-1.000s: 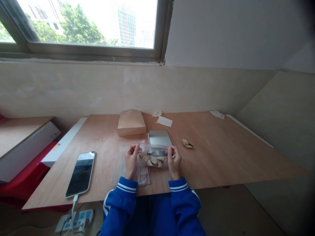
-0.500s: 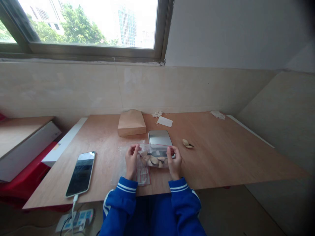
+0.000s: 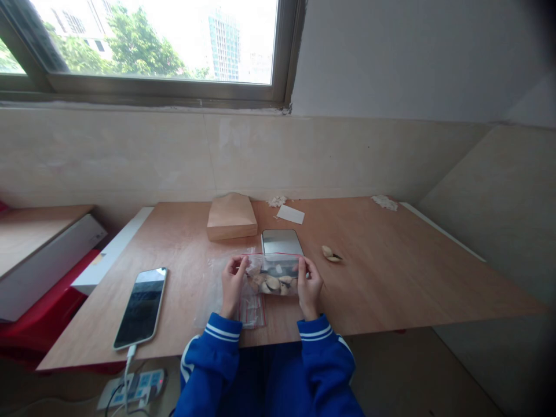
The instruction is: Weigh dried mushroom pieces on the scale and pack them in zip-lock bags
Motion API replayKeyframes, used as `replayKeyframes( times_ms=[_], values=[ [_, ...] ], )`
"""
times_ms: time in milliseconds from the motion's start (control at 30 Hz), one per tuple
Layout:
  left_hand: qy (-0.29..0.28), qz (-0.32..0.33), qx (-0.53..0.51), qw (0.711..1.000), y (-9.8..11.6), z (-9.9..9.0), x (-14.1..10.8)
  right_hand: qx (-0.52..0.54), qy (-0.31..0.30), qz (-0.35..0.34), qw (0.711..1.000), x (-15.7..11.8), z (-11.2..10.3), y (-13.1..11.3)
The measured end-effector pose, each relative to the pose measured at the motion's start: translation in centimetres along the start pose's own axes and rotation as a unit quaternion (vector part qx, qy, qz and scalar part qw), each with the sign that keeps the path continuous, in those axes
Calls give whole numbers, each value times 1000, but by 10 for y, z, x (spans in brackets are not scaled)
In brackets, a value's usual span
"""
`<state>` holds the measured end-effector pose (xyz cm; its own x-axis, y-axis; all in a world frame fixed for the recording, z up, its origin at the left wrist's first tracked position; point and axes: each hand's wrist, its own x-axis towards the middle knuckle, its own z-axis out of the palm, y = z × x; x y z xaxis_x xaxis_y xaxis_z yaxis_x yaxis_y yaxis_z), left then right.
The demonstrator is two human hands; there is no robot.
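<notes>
A clear zip bag [image 3: 278, 267] with a red seal line along its top hangs between my hands, with several pale, dark-edged dried slices [image 3: 272, 284] at its bottom. My left hand [image 3: 233, 284] pinches the bag's upper left corner, and my right hand [image 3: 309, 286] pinches the upper right. Behind the bag lies a flat scale with a silver plate [image 3: 281, 240], its near part seen only through the plastic. Under and beside my left hand are more clear zip bags [image 3: 252, 310], flat on the table. A few loose pale pieces [image 3: 332, 254] rest right of the scale.
A brown paper bag [image 3: 232, 218] lies behind the scale to the left, near a white card [image 3: 291, 214] and white crumbs [image 3: 277, 201]. On the wooden table's [image 3: 391, 278] left side is a phone [image 3: 141, 307], cabled toward a power strip [image 3: 132, 389] below.
My right hand has shifted very slightly to the right along the bag's top edge. Both hands keep their pinch, and the things on the table stay put.
</notes>
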<state>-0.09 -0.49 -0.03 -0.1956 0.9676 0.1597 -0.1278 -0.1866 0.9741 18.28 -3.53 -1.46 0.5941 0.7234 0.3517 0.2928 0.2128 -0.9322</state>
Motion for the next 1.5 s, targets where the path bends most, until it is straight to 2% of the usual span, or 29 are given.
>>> replayKeyframes(
  times_ms=[433,733,800,900,1067,1500],
  values=[
    [-18,8,31,999,-2,0,-1,11,3,-16,1000,2,1,1],
    [-62,8,26,998,-7,0,-3,51,-11,14,999,1,1,-2],
    [-61,11,23,998,-6,-1,-3,69,-19,33,997,1,1,-2],
    [-60,8,18,998,-2,-1,-4,97,-62,64,991,1,2,-4],
    [-55,6,21,998,5,0,-6,98,-118,72,985,1,2,-11],
    [-41,12,51,998,0,-2,-5,99,-104,62,988,0,3,-5]
  ],
)
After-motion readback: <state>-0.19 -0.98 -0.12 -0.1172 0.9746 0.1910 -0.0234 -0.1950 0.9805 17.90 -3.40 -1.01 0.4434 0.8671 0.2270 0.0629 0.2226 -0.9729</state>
